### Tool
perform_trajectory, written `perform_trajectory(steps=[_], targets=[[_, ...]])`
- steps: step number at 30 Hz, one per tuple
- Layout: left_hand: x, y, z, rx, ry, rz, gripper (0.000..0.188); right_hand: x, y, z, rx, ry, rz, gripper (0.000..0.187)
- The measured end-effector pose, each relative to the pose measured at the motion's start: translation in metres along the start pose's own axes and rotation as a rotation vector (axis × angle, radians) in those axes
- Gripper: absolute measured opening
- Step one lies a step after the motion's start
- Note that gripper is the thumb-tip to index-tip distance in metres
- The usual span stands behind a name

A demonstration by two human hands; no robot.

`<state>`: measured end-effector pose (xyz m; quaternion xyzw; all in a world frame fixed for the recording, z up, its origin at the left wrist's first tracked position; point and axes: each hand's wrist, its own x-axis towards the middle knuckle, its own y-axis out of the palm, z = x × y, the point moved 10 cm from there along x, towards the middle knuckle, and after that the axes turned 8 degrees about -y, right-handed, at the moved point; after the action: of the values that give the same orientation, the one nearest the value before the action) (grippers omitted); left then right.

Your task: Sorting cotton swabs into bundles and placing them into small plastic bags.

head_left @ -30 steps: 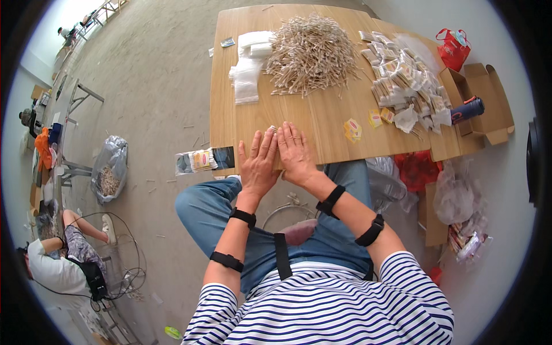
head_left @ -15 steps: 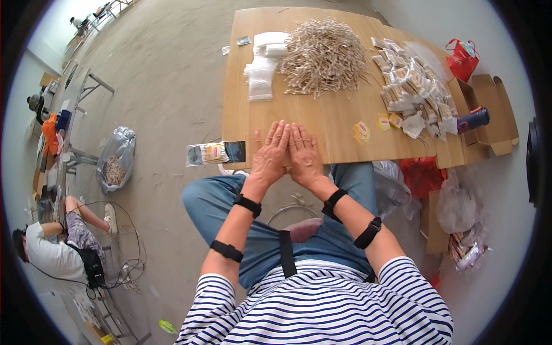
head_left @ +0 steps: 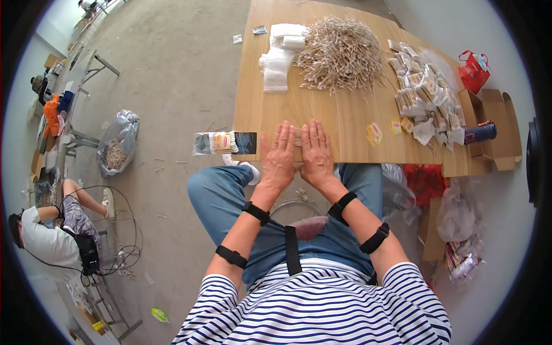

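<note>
My left hand [head_left: 278, 160] and my right hand [head_left: 315, 158] lie on the table's near edge, palms down, fingers stretched forward. A small row of cotton swabs [head_left: 298, 137] shows in the gap between them; the palms hide part of it. Left of my left hand, a clear packet of cotton swabs [head_left: 222, 142] with a yellow-and-white label overhangs the table edge on a dark sheet. A large heap of loose cotton swabs [head_left: 343, 54] sits at the far middle. Beside it are clear plastic bags [head_left: 276, 70]. Several yellow label cards [head_left: 374, 134] lie to the right.
Filled swab packets [head_left: 425, 86] pile up at the right, near a dark blue bottle [head_left: 480, 133], an open cardboard box [head_left: 499, 129] and a red bag [head_left: 475, 72]. A plastic sack of swabs [head_left: 118, 144] stands on the floor at left, with another person [head_left: 54, 236] seated nearby.
My hands have moved slightly apart, and the row of cotton swabs now shows between them. The whole view has shifted a little, so the table appears farther right.
</note>
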<state>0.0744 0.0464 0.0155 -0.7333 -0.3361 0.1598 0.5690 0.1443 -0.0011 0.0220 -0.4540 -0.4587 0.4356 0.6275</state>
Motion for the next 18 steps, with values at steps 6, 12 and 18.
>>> perform_trajectory(steps=[6, 12, 18], targets=[[0.008, -0.004, 0.015, 0.133, -0.029, 0.008, 0.112, 0.003, -0.004, 0.011, 0.071, -0.005, 0.004, 0.106], [0.006, -0.002, 0.018, 0.147, -0.031, -0.044, 0.109, 0.008, 0.001, 0.024, 0.008, -0.019, -0.056, 0.107], [-0.014, -0.056, 0.019, -0.178, -0.087, 0.000, 0.098, 0.006, 0.007, 0.019, -0.062, -0.066, -0.071, 0.101]])
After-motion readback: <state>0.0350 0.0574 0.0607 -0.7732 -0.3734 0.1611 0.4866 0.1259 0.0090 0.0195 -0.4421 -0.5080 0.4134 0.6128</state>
